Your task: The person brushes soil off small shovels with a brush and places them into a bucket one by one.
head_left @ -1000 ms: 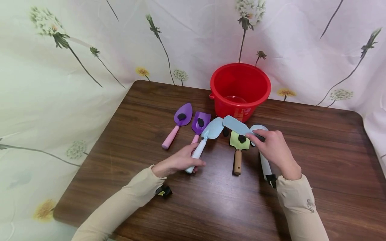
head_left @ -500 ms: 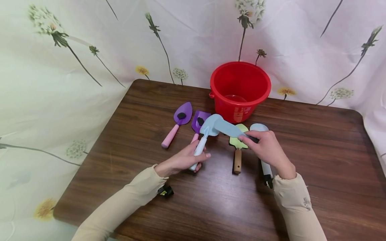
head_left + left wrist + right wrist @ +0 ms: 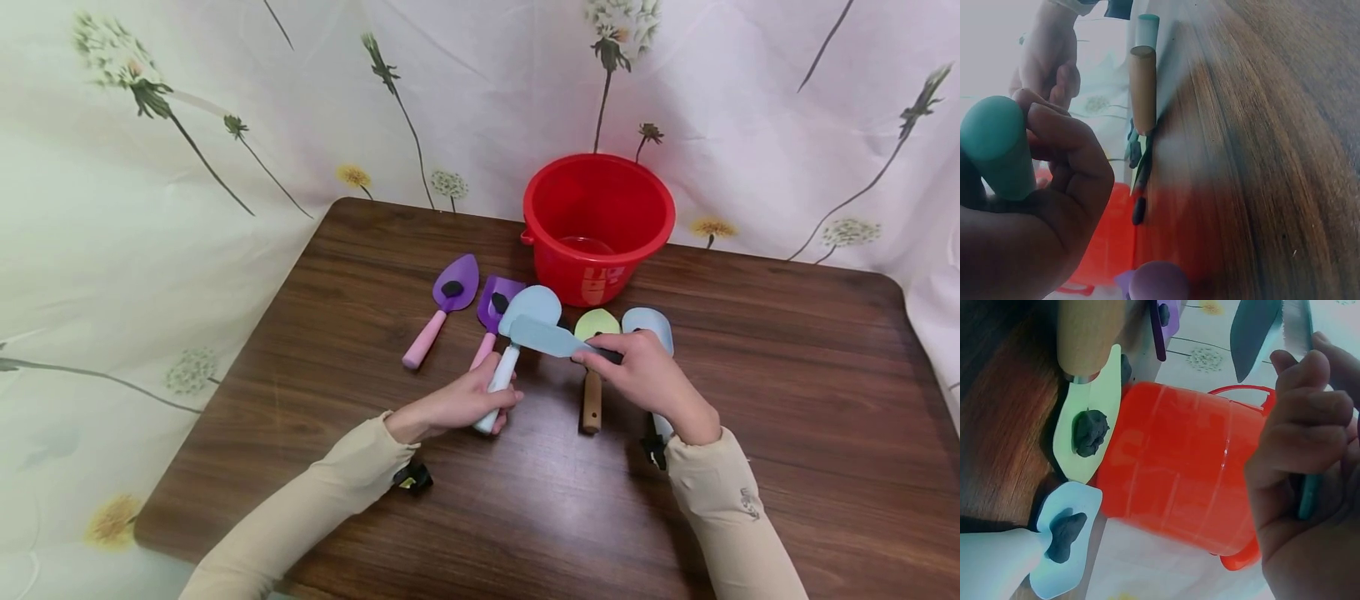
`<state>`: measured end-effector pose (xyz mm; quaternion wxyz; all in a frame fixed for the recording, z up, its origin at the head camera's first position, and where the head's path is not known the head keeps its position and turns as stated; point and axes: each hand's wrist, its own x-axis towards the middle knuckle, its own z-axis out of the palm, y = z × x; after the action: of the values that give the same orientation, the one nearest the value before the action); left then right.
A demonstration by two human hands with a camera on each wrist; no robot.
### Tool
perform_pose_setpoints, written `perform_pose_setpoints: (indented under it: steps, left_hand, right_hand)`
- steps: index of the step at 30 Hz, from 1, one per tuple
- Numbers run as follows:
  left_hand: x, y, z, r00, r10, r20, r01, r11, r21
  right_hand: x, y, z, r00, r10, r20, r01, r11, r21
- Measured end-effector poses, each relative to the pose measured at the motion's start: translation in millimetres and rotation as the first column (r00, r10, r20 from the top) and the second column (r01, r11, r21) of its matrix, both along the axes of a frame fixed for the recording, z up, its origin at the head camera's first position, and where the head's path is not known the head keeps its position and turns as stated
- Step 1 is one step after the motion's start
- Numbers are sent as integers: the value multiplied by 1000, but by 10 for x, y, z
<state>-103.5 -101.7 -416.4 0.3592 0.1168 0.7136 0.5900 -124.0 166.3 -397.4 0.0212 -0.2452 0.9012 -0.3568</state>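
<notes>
In the head view, my left hand [image 3: 468,400] grips the pale handle of a light-blue garden trowel [image 3: 537,302], held over the table with its blade pointing up and away. The rounded butt of its handle [image 3: 994,128] pokes out of the fist in the left wrist view. My right hand [image 3: 651,371] pinches the dark handle of a flat light-blue brush [image 3: 546,338]. The brush head lies across the lower blade in the head view. A rough, whitish edge along the brush [image 3: 1296,326] shows close to the trowel blade [image 3: 1252,340] in the right wrist view.
On the brown table [image 3: 810,400] lie a pointed purple trowel [image 3: 462,273], a square purple one [image 3: 512,287], a green one with wooden handle [image 3: 592,404] and another light-blue one [image 3: 651,322]. Dark lumps [image 3: 1091,432] sit on them. A red bucket [image 3: 573,279] stands behind.
My right hand has moved left and nearer, sweeping the brush from the trowel blade's right edge down across its lower part. The left hand keeps its hold, shifting slightly.
</notes>
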Motion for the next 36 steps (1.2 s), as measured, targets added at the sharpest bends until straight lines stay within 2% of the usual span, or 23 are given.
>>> perform_pose_setpoints:
  steps: [4, 8, 12, 16, 21, 24, 27, 30, 36]
  left_hand:
    - [17, -17, 8, 999, -35, -29, 36, 999, 15]
    - [20, -16, 19, 999, -30, -20, 31, 999, 30]
    - [14, -12, 27, 1000, -27, -8, 28, 999, 27]
    - [5, -12, 35, 1000, -17, -15, 17, 1000, 22]
    - [-1, -23, 41, 1000, 0, -31, 1, 999, 55]
    - [10, -38, 38, 999, -13, -41, 15, 998, 68]
    - [34, -51, 22, 997, -39, -61, 43, 996, 72]
    - [56, -51, -13, 996, -53, -66, 58, 995, 78]
    - [70, -38, -42, 999, -12, -41, 15, 997, 72]
  right_hand:
    - [-9, 6, 1, 1000, -2, 10, 2, 1000, 1]
    - [-16, 16, -3, 1000, 2, -4, -2, 1000, -8]
    - [-29, 23, -22, 999, -5, -54, 4, 1000, -19]
    - [-54, 32, -42, 996, -31, -79, 29, 999, -30]
    - [-91, 49, -66, 994, -66, -90, 61, 996, -62]
    - [-120, 72, -81, 983, -127, -136, 117, 990, -80]
    - [-146, 101, -96, 958, -202, -203, 189, 979, -81]
    - [-157, 121, -106, 941, -244, -234, 234, 970, -68]
    - [-142, 103, -101, 941, -253, -227, 246, 968, -56]
